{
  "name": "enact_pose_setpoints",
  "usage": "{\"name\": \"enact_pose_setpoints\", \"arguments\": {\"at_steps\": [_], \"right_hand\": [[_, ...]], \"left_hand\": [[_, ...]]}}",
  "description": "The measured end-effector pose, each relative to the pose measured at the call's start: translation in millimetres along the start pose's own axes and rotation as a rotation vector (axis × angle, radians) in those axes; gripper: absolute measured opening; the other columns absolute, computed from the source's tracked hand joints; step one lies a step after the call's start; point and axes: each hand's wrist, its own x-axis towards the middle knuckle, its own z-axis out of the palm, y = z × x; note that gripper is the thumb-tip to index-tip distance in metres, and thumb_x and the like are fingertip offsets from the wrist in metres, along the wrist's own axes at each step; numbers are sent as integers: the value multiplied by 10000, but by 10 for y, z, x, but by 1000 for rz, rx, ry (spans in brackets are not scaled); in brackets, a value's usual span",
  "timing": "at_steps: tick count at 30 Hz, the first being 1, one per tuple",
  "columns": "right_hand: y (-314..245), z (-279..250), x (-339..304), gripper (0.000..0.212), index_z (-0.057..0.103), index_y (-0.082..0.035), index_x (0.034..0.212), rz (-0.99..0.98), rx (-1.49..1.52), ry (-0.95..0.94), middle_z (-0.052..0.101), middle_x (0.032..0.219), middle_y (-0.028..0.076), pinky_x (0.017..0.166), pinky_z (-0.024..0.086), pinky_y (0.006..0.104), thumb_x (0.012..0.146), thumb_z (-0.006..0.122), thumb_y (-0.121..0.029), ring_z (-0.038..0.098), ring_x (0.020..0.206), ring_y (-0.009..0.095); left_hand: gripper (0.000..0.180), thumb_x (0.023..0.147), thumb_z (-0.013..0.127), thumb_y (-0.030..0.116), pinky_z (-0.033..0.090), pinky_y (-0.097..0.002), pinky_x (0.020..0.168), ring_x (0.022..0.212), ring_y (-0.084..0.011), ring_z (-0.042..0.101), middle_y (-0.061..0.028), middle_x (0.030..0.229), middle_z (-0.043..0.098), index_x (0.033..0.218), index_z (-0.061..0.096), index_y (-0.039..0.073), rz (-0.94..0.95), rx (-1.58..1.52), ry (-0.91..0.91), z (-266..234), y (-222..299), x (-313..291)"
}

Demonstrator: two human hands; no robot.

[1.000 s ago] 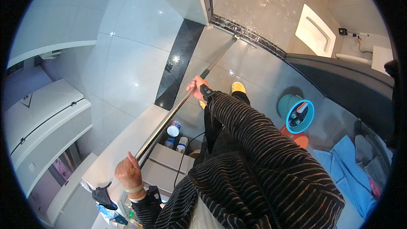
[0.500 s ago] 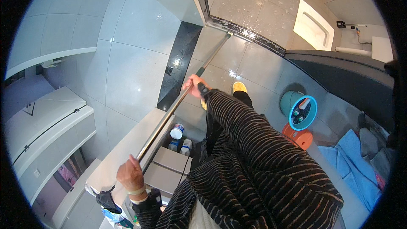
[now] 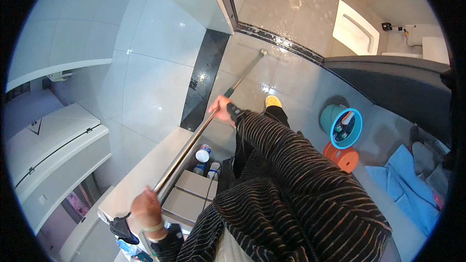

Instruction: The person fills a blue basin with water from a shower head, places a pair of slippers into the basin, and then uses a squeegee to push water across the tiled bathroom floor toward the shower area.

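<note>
Metal pole [image 3: 183,155], clenched by left hand [image 3: 146,207] and right hand [image 3: 222,108], is holding a wiper head [image 3: 263,52] near the door track [image 3: 279,42], this wiping step likely needing steady pressure next.

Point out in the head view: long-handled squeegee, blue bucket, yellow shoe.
Long-handled squeegee [image 3: 187,148]: head view, on the metal pole's upper stretch.
Blue bucket [image 3: 327,118]: head view, on its outer side wall.
Yellow shoe [image 3: 273,101]: head view, on its toe.
</note>
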Motion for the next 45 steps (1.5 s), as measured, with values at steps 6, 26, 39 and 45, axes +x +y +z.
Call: {"name": "enact_pose_setpoints", "arguments": {"at_steps": [6,26,39,45], "right_hand": [[-483,-240,-38,170,383,-85,697,-66,188,3,364,591,33,603,461,435,863,406,-59,411,522,193],[-785,-78,-316,157,377,-77,698,-64,193,60,366,556,42,554,442,423,850,412,-54,384,483,194],[-994,-200,-182,158,378,-80,696,-18,202,48,348,568,28,550,443,421,847,411,-50,387,498,182],[-1136,-277,-41,149,382,-80,677,-103,167,-19,352,565,25,556,443,421,805,427,-19,375,485,174]], "left_hand": [[348,823,631,-17,302,-382,409,421,-259,424,-94,492,395,567,411,68,-69,-199,85,43,438,66],[287,840,615,-16,298,-387,405,421,-262,418,-103,493,393,594,473,30,-96,-178,78,-158,655,160],[291,839,617,-26,282,-381,401,413,-259,405,-99,487,387,591,473,26,-43,-214,66,-125,811,471],[352,838,618,-28,281,-389,403,411,-264,404,-106,470,382,552,427,44,-153,-192,66,27,939,504]]}}
